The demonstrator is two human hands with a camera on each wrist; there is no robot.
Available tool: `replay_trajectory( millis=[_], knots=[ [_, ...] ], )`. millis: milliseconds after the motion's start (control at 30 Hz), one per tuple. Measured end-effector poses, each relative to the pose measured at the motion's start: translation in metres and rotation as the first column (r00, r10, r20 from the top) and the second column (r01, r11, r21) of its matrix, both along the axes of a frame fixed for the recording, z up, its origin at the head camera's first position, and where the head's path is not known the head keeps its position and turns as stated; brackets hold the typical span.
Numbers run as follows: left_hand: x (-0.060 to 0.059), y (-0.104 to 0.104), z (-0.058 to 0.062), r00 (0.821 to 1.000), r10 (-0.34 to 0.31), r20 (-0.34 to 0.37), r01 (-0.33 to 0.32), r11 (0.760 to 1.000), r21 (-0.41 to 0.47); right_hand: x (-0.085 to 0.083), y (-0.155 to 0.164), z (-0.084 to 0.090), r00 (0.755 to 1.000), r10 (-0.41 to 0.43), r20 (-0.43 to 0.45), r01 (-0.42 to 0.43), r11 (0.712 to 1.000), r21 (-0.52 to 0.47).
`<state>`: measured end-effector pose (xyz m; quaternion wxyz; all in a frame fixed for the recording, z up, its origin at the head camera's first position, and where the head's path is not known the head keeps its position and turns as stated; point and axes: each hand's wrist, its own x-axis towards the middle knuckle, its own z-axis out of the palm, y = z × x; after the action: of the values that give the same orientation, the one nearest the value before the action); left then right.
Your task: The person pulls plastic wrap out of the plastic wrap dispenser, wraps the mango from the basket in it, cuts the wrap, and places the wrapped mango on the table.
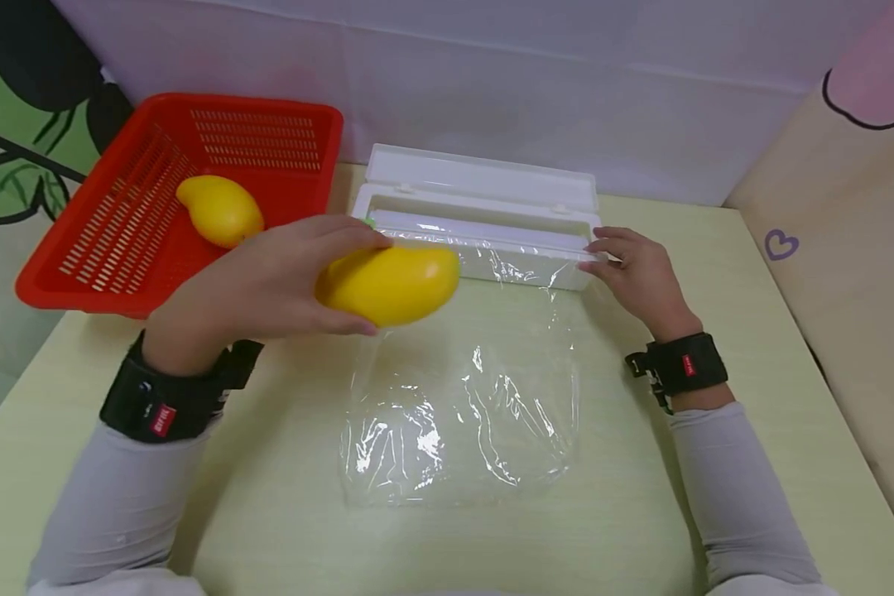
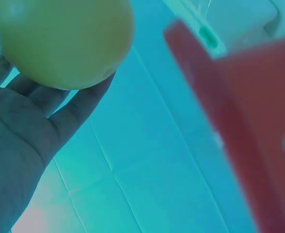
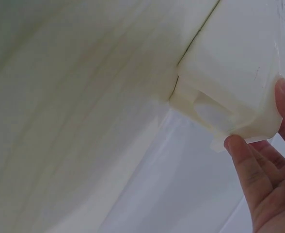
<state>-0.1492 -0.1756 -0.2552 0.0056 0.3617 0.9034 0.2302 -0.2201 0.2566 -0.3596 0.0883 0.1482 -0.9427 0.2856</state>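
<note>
A yellow mango is in my left hand, which grips it from its left side above the table, just in front of a white cling film dispenser. In the left wrist view the mango rests against the fingers. The dispenser's lid stands open, with the roll showing inside. Clear cling film stretches from its front edge over the table toward me, wrinkled at the near end. My right hand holds the dispenser's right end; in the right wrist view, thumb and fingers pinch that corner.
A red plastic basket stands at the back left, with another yellow mango inside. Behind the dispenser hangs a pale cloth backdrop. A panel with a purple heart drawing borders the table on the right.
</note>
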Motion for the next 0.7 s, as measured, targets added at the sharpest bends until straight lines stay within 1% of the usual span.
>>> replay_trajectory(
  millis=[133,233,300,433,500,600,700],
  knots=[
    [0.004,0.015,-0.009,0.997,-0.073,-0.012,0.073,0.997,-0.015,-0.001,-0.001,0.0,1.0,-0.003,-0.003,0.003,1.0,-0.002],
    [0.009,0.027,-0.014,0.991,-0.133,-0.024,0.132,0.991,-0.027,-0.002,-0.001,0.0,1.0,-0.002,-0.012,0.002,1.0,0.0],
    [0.012,0.035,-0.017,0.987,-0.159,-0.028,0.157,0.986,-0.05,-0.002,-0.001,0.0,1.0,-0.003,-0.016,0.003,1.0,0.0],
    [0.019,0.052,-0.026,0.979,-0.203,0.007,0.203,0.975,-0.093,-0.003,-0.002,-0.001,1.0,-0.009,-0.014,0.009,1.0,-0.003],
    [0.022,0.06,-0.032,0.974,-0.223,0.035,0.225,0.968,-0.113,-0.003,-0.002,-0.001,1.0,-0.012,-0.009,0.012,1.0,-0.004],
    [0.025,0.071,-0.043,0.964,-0.256,0.073,0.264,0.955,-0.136,-0.003,-0.002,-0.001,1.0,-0.012,-0.007,0.012,1.0,-0.002],
    [0.028,0.081,-0.055,0.953,-0.288,0.093,0.3,0.939,-0.167,-0.004,-0.001,-0.002,1.0,-0.008,-0.012,0.008,1.0,0.008]
  ],
)
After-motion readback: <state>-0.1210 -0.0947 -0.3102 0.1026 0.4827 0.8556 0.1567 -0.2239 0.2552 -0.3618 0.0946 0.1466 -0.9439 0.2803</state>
